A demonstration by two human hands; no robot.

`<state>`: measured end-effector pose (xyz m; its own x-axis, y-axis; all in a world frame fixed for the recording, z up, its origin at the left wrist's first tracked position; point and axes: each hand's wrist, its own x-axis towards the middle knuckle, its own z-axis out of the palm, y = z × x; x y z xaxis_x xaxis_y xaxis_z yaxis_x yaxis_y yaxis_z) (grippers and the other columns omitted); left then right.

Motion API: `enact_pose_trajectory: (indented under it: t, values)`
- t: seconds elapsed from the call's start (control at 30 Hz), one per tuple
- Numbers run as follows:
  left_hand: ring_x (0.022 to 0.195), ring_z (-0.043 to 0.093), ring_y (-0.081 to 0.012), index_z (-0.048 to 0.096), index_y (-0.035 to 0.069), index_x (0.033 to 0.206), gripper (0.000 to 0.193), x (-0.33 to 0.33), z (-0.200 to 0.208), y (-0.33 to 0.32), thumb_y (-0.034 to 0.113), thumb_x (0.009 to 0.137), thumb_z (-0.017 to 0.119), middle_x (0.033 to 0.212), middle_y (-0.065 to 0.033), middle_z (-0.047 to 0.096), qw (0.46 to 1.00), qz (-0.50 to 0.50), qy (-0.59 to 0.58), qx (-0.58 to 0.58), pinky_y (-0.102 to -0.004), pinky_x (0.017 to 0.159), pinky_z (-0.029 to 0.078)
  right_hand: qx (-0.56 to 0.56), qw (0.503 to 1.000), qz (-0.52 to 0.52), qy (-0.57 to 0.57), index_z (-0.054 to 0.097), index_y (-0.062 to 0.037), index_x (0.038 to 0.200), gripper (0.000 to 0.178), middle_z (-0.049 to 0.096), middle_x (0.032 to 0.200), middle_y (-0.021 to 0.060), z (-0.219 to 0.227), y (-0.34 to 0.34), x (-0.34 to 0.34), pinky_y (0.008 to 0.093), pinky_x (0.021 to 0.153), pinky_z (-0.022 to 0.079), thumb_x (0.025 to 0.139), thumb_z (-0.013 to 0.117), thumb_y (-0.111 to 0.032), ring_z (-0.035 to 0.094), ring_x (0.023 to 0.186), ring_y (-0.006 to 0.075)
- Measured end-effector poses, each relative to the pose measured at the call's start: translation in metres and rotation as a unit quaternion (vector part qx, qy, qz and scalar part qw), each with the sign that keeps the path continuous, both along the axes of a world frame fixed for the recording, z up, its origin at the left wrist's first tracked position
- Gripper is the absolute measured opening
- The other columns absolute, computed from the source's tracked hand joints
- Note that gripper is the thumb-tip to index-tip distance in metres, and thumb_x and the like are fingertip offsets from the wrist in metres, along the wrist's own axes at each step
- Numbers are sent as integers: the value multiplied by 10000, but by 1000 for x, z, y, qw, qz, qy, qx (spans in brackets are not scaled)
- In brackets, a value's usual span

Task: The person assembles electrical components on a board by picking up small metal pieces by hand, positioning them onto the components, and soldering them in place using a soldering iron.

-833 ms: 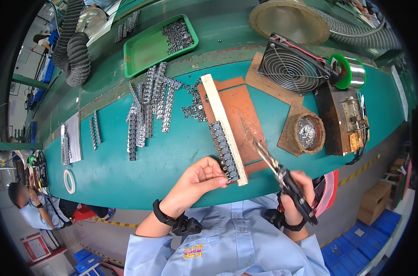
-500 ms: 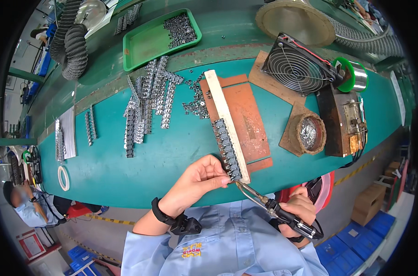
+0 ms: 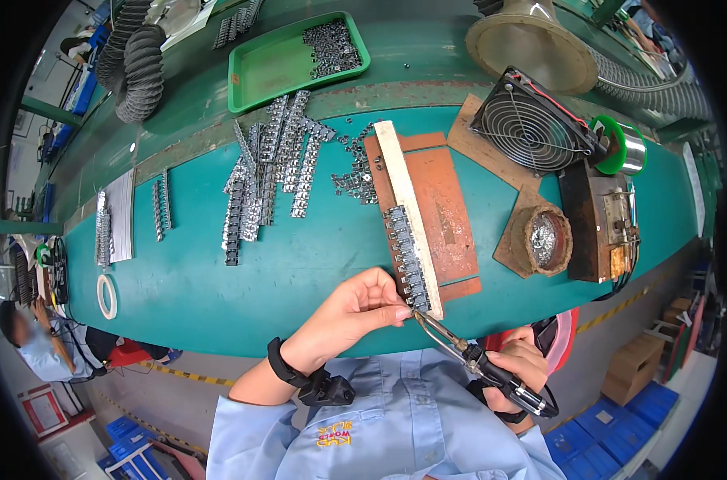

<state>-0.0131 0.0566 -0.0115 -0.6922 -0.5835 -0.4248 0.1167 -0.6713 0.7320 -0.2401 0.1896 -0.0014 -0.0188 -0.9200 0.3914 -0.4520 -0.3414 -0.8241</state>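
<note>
Here, two hands (image 3: 363, 307), one soldering iron (image 3: 477, 362)

In the upper left hangs a ridged grey hose (image 3: 141, 80); in the upper right, a pale funnel-shaped hood (image 3: 531, 54) stands behind a black fan (image 3: 527, 126). A white ring (image 3: 101, 296) lies at left, near a person (image 3: 50, 352) in light blue. A cardboard box (image 3: 632, 370) and blue bins (image 3: 602, 420) occupy the lower right.

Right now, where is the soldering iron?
In the head view, the soldering iron is low and right of centre, held in the right hand, its tip by the near end of the dark parts row, beside the left hand.
</note>
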Motion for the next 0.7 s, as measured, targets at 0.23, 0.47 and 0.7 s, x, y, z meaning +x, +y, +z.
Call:
enact_pose_trajectory:
  t: [0.23, 0.47, 0.7]
  values:
    - [806, 553, -84, 445, 61, 837, 141, 1, 1, -1, 13, 819, 576, 845, -23, 581, 1000, -16, 4, 7, -218, 732, 438, 12, 1000, 1, -6, 621, -37, 881, 347, 602, 618, 27, 2, 1, 1, 304, 648, 394, 670, 693, -303, 527, 506, 151]
    - [798, 551, -82, 447, 62, 838, 137, 1, 1, -1, 18, 821, 576, 846, -20, 579, 1000, -16, 3, 2, -217, 730, 438, 12, 1000, 3, -11, 618, -31, 880, 349, 611, 628, 31, 3, 1, -1, 308, 648, 396, 678, 689, -307, 538, 511, 158]
    - [790, 550, -83, 449, 61, 839, 133, -1, 2, -1, 22, 822, 576, 840, -20, 577, 1000, -13, 6, 6, -215, 725, 440, -23, 999, -37, -27, 596, 17, 787, 481, 489, 487, 45, -3, 0, 5, 317, 570, 330, 721, 608, -458, 448, 420, 164]
